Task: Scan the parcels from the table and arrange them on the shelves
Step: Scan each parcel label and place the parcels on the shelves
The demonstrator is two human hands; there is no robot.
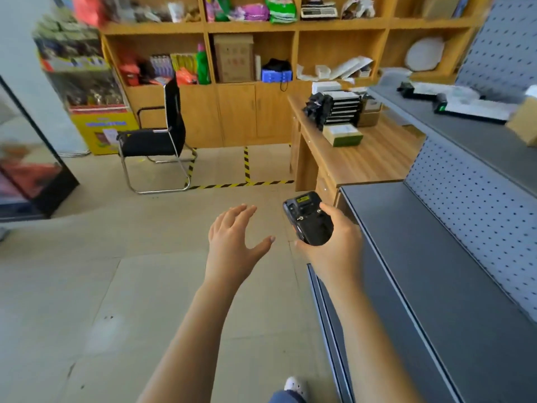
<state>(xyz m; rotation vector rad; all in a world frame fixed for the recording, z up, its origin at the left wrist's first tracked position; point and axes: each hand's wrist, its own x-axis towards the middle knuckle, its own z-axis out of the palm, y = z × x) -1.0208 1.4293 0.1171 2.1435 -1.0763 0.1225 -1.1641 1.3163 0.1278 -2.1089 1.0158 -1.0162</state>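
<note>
Right hand (334, 245): grips the scanner, with fingers and thumb curled round its dark body; held in the air above the floor.
Scanner (309, 219): black handheld unit with a small lit screen at its far end, which points away from the person toward the table.
Left hand (232, 242): palm down, fingers straight and slightly spread, thumb held out; grasps nothing. It hovers just left of the scanner, apart from it.
Grey shelves (421, 257): metal unit with perforated back panels, immediately right of the right hand; lower tier near the person, upper tier behind and above it.
Upper tier contents: a long white-and-black parcel (470, 107) lying flat and a cardboard box (523, 120) at the frame's right edge; detail blurred.
Wooden table (377, 161): stands beyond the shelves' far end, well ahead of both hands.
Parcels on table: a black wrapped bundle (318, 107), a green-and-white box (343, 135) in front of it, and a brown carton (369, 112); a stack of dark trays (343, 107) stands between bundle and carton.
Black chair (157, 135): on the floor left of the table, in front of the wooden cabinet (238, 112).
Floor: yellow-black tape (247, 181) between chair and table.
</note>
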